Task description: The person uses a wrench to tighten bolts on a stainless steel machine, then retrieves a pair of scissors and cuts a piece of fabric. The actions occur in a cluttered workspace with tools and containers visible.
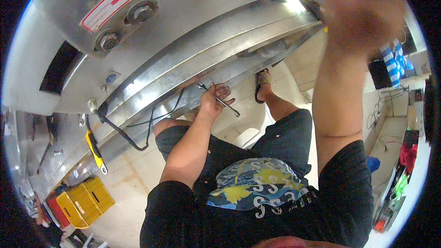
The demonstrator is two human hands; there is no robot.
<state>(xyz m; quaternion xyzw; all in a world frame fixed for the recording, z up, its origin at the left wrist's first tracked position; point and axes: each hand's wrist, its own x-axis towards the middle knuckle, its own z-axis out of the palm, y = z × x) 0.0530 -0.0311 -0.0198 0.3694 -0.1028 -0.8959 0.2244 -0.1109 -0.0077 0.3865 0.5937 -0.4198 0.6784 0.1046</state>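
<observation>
My left hand point(216, 96) holds a double-ended steel wrench point(232, 109) loosely, fingers partly curled, below the edge of a stainless steel machine point(202, 32). My right hand point(363, 11) is raised at the upper right, blurred by motion, so its fingers and anything in them are unclear. Above and left, a metal housing with a red-bordered arrow label carries two large bolts point(109, 42). A black cable point(124, 135) runs from a pale connector on the machine's front, beside a yellow-and-black tool point(94, 149) lying along the ledge.
Yellow bins point(87, 202) and a red one sit on the tiled floor at lower left. My legs and sandalled foot are under the machine's edge. At the right, a low shelf holds cords, coloured cloths and tools point(409, 151), near a blue-and-white striped cloth point(392, 64).
</observation>
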